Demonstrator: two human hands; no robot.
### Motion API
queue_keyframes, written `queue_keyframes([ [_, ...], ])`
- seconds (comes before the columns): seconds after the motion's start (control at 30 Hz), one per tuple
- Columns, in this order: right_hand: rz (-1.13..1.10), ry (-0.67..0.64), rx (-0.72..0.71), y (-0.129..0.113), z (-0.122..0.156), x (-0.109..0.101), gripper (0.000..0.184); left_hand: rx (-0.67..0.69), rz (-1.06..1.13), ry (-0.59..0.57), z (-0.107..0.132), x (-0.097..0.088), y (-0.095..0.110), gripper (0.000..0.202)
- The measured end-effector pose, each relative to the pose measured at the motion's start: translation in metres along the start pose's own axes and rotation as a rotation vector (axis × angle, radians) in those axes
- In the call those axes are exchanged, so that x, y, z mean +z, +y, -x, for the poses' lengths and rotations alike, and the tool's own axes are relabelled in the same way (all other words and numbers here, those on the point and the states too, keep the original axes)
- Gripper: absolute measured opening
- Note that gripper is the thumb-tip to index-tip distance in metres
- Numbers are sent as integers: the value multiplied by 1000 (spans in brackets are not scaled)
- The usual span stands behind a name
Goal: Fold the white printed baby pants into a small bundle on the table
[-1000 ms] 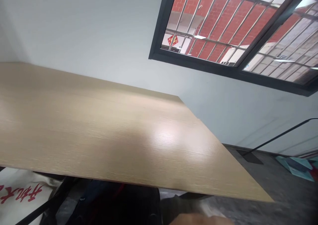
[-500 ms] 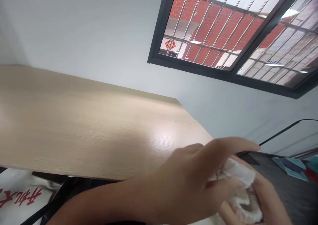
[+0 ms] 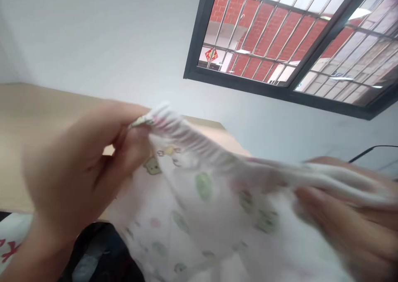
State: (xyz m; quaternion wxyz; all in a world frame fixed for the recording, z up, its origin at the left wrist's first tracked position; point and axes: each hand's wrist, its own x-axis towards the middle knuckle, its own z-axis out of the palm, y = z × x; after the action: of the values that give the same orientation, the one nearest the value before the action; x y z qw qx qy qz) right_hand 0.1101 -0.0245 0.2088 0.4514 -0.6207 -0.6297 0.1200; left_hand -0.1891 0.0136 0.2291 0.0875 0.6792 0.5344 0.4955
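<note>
A white cloth garment [image 3: 202,207] with small green and yellow printed figures and a ribbed edge is stretched between my two hands, close to the camera. My left hand [image 3: 81,174] pinches its ribbed edge at the upper left, fingers closed. At the right, my right hand [image 3: 351,215] grips the other end of the edge, blurred by motion. The cloth hangs down between them in front of a light wooden table [image 3: 31,120].
Behind the table is a pale wall with a dark-framed barred window [image 3: 280,41] showing red brick outside. A white bag with red characters [image 3: 9,240] and a dark bag [image 3: 102,253] lie below the table's near edge. A black cable [image 3: 367,151] runs at the right.
My hands came up from the bottom of the view with a bunched white cloth. They have since spread apart and pulled it out wide in front of the table.
</note>
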Motion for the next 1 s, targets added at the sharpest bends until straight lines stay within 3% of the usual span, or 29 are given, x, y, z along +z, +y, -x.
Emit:
queue_keyframes([
  [0.07,-28,-204,-23,-9,-17,29,35,104,-201,87,0,16,-25,31],
  [0.1,-38,-292,-26,-8,-27,45,38,140,-246,62,-3,27,-39,30],
  [0.23,-115,-488,40,26,-79,107,36,54,-160,-234,-28,72,-94,33],
  [0.43,-59,-541,173,93,-143,173,22,-44,-408,-441,-82,141,-155,22],
  [0.6,45,-410,204,123,-174,211,22,-158,-472,-437,-103,190,-183,27],
  [0.73,99,-287,225,131,-192,223,25,-194,-503,-384,-113,205,-190,32],
  [0.83,137,-235,191,130,-196,224,43,-149,-518,-354,-119,204,-187,33],
  [0.93,150,-251,38,117,-178,227,49,-64,-521,-375,-116,195,-177,34],
  [1.0,126,-347,-153,100,-153,233,45,5,-492,-481,-106,185,-170,35],
])
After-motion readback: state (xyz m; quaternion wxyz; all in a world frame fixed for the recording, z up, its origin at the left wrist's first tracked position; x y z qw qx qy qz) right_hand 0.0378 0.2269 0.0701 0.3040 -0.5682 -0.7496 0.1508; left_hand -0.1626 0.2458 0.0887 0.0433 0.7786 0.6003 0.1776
